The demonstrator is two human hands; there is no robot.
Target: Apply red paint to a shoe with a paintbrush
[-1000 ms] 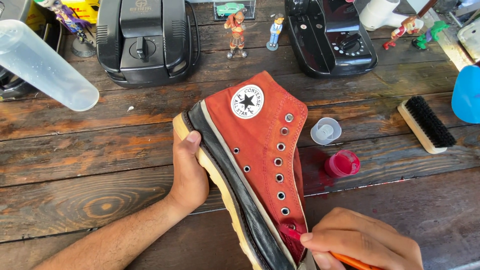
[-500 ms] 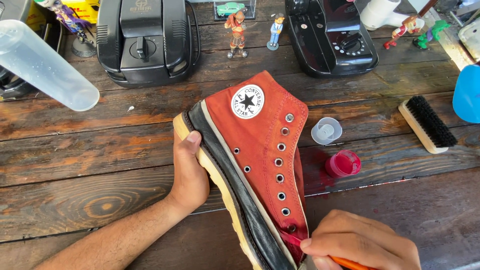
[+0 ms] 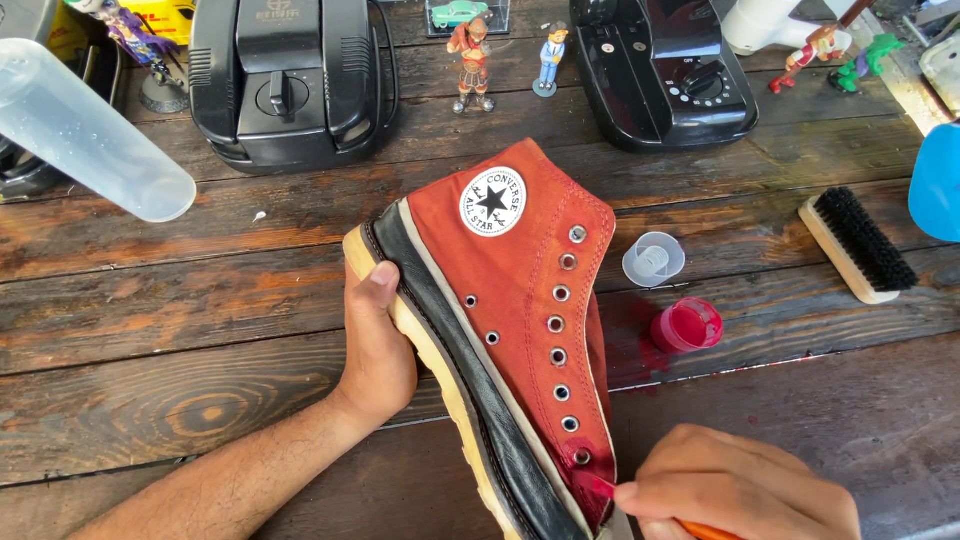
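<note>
Gripping the sole of a rust-red high-top sneaker [image 3: 515, 330] with my left hand [image 3: 378, 345], I have the thumb pressed against its cream rubber edge and the fingers wrapped out of sight beneath. The shoe lies on its side on the wooden tabletop [image 3: 150, 330], ankle end pointing away from me, toe end near the bottom edge of the view, a round white patch with a star facing up and a row of metal eyelets running down its front.

My right hand [image 3: 735, 490] is clenched around a thin orange-handled tool [image 3: 700, 528] — most of it is hidden in my fist, and its red-stained tip meets the canvas just below the lowest eyelet, near the toe.

Just right of the shoe sits a small open pot of red paint [image 3: 687, 325], with a red stain on the wood beside it. A clear plastic cap [image 3: 653, 259] lies a little farther back. Out toward the right edge rests a wooden brush with black bristles [image 3: 857, 243], and past it a blue object [image 3: 938, 185] is cut off by the frame.

At far left a clear plastic tube [image 3: 85, 130] juts in — near the lens and blurred. Along the back stand two black machines [image 3: 290, 75], [image 3: 665, 65] with small toy figures [image 3: 472, 50] between them.
</note>
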